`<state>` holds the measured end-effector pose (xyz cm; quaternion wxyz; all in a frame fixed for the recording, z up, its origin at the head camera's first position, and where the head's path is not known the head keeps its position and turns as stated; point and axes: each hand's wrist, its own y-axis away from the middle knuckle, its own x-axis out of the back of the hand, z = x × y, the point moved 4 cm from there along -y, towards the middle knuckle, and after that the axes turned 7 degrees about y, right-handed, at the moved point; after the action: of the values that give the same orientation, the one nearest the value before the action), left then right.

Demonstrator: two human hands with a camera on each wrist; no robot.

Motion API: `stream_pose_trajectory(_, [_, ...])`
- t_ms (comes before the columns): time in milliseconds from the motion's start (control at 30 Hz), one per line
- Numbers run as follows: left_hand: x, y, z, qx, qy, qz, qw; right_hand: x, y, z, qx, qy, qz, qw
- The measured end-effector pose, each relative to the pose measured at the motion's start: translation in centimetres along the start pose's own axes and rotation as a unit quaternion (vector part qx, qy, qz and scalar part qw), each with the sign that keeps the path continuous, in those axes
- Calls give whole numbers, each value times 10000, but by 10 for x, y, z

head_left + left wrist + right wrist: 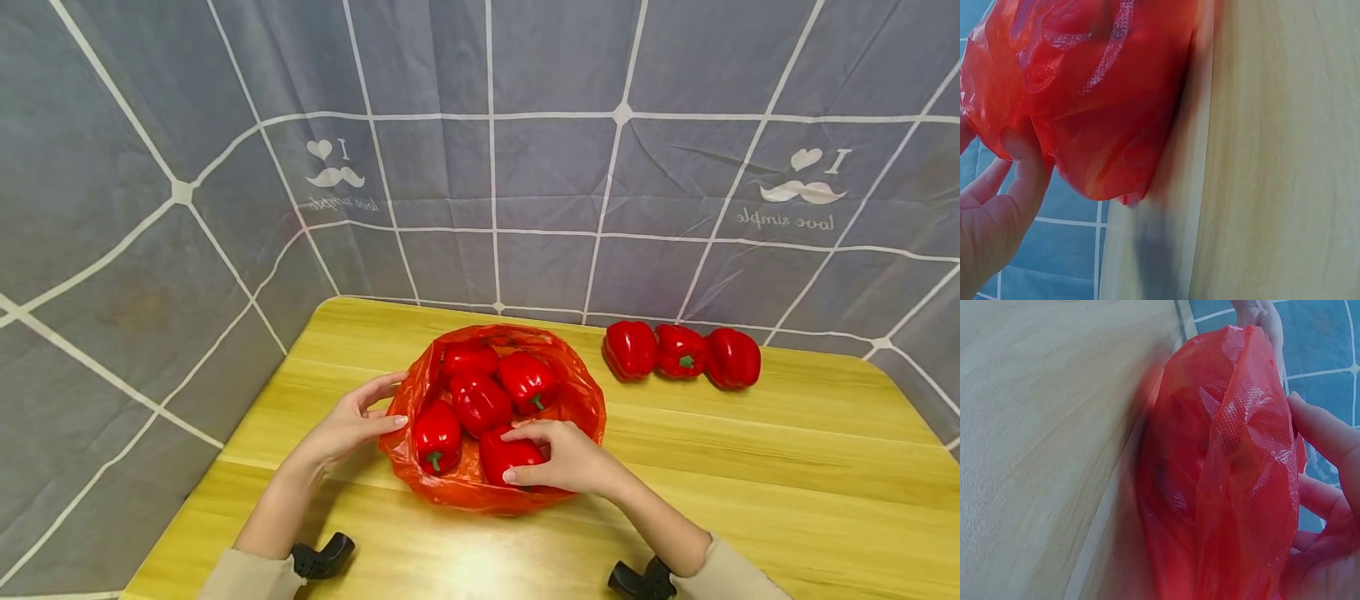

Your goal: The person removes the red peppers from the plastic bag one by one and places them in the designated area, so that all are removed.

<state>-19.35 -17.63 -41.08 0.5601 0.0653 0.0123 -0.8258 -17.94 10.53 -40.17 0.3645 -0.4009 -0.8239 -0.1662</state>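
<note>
A red plastic bag stands on the table with its mouth spread wide and several glossy red bell peppers inside. My left hand holds the bag's left side, thumb toward me and fingers farther back; the left wrist view shows the thumb against the crinkled plastic. At the near right of the bag's mouth, my right hand grips a red bell pepper between thumb and fingers. In the right wrist view the bag wall hides that pepper.
Three more red bell peppers lie in a row at the back right of the wooden table. A grey curtain with white grid lines hangs behind the table and down its left side.
</note>
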Motion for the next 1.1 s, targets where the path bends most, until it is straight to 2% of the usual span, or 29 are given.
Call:
stream_pose_trajectory(167, [0, 0, -1, 68, -32, 34, 10000, 1, 1, 0, 41, -68, -19, 10000])
stream_pose_trajectory(467, [2, 1, -1, 25, -3, 51, 10000, 9, 1, -2, 130, -66, 180, 9997])
stream_pose_trajectory(833, [0, 1, -1, 50, 0, -7, 10000, 20, 6, -3, 61, -306, 271, 9991])
stream_pose_trajectory(1100, [0, -1, 0, -2, 43, -1, 10000, 39, 9, -4, -10, -598, 380, 9975])
